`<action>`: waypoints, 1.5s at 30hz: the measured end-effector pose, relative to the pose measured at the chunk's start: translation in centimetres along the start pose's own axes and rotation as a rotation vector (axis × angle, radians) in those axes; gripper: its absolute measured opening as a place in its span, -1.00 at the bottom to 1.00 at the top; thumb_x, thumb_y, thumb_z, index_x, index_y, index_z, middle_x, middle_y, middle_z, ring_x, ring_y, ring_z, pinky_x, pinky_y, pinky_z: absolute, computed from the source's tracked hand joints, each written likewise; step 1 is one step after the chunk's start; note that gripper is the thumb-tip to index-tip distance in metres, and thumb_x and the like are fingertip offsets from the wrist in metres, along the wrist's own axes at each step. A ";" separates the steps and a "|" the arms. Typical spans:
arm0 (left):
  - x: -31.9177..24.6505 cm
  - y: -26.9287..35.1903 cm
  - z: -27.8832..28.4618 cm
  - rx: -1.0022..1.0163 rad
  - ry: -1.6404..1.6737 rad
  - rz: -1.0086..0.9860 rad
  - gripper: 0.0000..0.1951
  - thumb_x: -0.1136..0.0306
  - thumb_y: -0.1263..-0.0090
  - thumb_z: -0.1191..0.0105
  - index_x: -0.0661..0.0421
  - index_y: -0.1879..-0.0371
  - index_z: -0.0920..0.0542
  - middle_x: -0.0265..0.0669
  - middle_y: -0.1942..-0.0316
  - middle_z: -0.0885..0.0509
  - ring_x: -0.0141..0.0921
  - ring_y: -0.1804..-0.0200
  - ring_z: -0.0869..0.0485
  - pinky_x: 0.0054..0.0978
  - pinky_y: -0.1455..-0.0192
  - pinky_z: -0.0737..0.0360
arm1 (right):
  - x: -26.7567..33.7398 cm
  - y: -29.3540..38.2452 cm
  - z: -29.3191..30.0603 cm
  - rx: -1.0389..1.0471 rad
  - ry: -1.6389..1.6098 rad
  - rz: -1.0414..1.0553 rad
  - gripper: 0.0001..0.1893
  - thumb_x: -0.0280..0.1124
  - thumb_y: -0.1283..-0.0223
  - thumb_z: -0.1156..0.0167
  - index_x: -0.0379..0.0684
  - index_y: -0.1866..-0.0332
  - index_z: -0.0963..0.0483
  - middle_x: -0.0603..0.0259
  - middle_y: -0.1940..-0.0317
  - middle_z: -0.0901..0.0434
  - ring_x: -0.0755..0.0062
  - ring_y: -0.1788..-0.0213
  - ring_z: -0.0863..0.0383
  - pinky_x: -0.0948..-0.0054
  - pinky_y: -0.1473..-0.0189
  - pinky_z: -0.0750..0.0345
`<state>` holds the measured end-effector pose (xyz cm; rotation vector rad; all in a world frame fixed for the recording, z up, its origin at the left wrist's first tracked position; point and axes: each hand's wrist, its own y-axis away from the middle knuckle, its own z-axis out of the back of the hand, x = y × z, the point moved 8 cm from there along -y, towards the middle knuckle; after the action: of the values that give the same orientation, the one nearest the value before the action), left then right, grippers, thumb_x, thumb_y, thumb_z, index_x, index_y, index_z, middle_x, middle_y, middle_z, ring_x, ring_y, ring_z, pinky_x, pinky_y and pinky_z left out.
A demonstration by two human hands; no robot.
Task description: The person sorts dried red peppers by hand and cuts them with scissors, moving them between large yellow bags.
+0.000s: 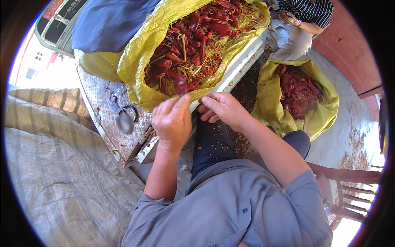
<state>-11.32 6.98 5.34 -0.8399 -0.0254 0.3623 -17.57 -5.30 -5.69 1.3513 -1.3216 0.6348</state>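
In front of me lies a large open yellow woven sack [135, 58], filled with dried red chili peppers [219, 27] and pale stems and seeds. My left hand [171, 122] is at the sack's near rim, its fingers closed on one dark red chili pepper [180, 85] that points up over the contents. Just right of it is my right hand [223, 109], with thumb and forefinger close together and the other fingers curled. Whether anything small is pinched there cannot be made out. A gap separates the two hands, above my dark trouser leg [213, 145], which is dotted with seeds.
A second yellow sack [268, 92] of red chili peppers stands on the floor at right. Beyond it sits a person in a striped top [321, 12]. A grey oval object [124, 123] lies on the worn tabletop [101, 123]. A wooden chair [345, 176] is at right.
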 end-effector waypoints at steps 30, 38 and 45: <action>-1.8 2.2 -3.9 0.331 1.262 0.686 -0.91 0.48 -0.48 -0.18 0.26 0.23 -0.64 -0.28 0.39 -0.71 -0.48 0.38 -0.66 -0.57 0.28 -0.59 | 6.7 6.9 -1.2 -0.112 0.821 0.765 -0.86 -0.35 -0.26 -0.32 -0.17 0.27 -0.54 0.11 0.38 -0.61 0.00 0.30 -0.63 0.19 0.25 -0.57; -3.1 4.5 -7.0 0.216 1.736 1.064 -0.86 0.38 -0.58 -0.07 0.20 0.17 -0.59 -0.32 0.36 -0.69 -0.53 0.41 -0.64 -0.56 0.37 -0.58 | 6.9 9.3 0.3 -0.238 0.724 0.957 -0.88 -0.42 -0.23 -0.35 -0.18 0.27 -0.55 0.15 0.42 -0.59 0.10 0.36 -0.64 0.27 0.33 -0.56; -6.7 3.7 -6.3 0.691 0.362 -0.050 -0.75 0.32 -0.29 -0.32 0.12 0.10 -0.71 -0.14 0.25 -0.76 -0.19 0.20 -0.76 -0.32 0.14 -0.68 | 2.9 11.4 4.1 -0.267 0.463 0.488 -0.89 -0.45 -0.32 -0.33 -0.21 0.18 -0.55 0.25 0.44 -0.59 0.43 0.45 -0.59 0.46 0.36 -0.55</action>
<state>-17.73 2.50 -0.83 -0.2089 0.3953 0.1458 -28.67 -7.66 -0.51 0.6108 -1.2944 0.9924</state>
